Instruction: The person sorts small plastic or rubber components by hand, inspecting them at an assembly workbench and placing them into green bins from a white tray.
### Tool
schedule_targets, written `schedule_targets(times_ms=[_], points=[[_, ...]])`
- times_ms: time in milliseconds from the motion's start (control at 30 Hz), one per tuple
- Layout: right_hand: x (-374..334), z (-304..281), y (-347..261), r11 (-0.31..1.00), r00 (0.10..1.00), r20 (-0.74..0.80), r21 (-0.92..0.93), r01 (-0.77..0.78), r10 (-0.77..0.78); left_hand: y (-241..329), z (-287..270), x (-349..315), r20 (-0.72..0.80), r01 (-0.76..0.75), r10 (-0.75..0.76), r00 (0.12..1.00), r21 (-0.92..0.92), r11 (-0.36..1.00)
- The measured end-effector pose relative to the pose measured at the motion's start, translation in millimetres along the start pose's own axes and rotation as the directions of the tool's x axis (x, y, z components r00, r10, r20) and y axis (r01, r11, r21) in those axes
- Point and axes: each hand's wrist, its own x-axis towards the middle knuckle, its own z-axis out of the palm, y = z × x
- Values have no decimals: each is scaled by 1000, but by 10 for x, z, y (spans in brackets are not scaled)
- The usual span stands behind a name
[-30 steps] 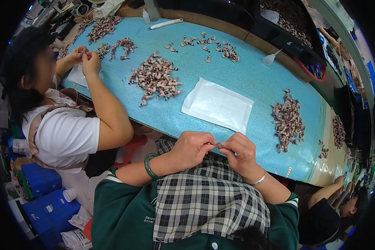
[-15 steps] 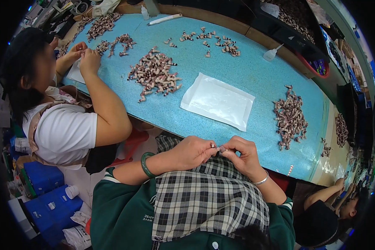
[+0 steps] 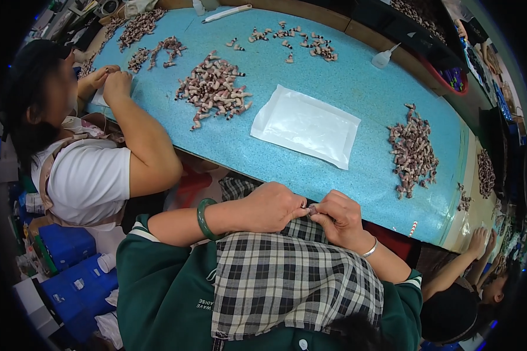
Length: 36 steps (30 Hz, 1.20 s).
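Close to the table's near edge, my left hand (image 3: pixel 273 207) and my right hand (image 3: pixel 339 217) meet in front of the checked apron. Both are closed in a pinch at a small figurine part (image 3: pixel 312 210), pale with a dark purplish end. Fingers cover most of it, so I cannot tell whether it is one piece or two being joined. A white plastic pouch (image 3: pixel 306 127) lies flat on the blue tabletop (image 3: pixel 357 76) beyond my hands. To its left is a heap of pale limb-shaped parts with dark bands (image 3: pixel 212 89); to its right sits a darker heap of similar parts (image 3: pixel 413 151).
Loose parts (image 3: pixel 317 48) lie scattered at the table's far side, near a white dropper bottle (image 3: pixel 385 57) and a white-handled tool (image 3: pixel 227 13). A co-worker (image 3: pixel 93 169) sits at my left with both hands over the table. Another person (image 3: pixel 451 304) works at lower right.
My hands stay together at the small part, with the fingers slightly shifted and the left wrist raised a little. The view has tilted slightly. The left co-worker's hands have moved slightly.
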Motion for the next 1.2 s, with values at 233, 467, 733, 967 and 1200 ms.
schedule_targets(times_ms=[233,467,733,967,1200], points=[[-38,23,41,1000,1000,-3,24,12,-12,10,0,19,69,39,-41,997,27,999],[-86,-30,30,999,999,-14,26,-37,37,34,20,71,73,37,-38,997,5,999],[54,-244,-12,998,987,-147,-9,-69,67,-1,-89,110,-158,93,-154,975,-340,936],[-432,-974,431,825,840,-525,-407,-392,140,-626,-785,-78,-562,-325,-542,625,-819,474],[-594,-1122,457,489,875,-429,-727,-482,225,-1164,-1216,-188,-569,-612,-678,465,-760,218]])
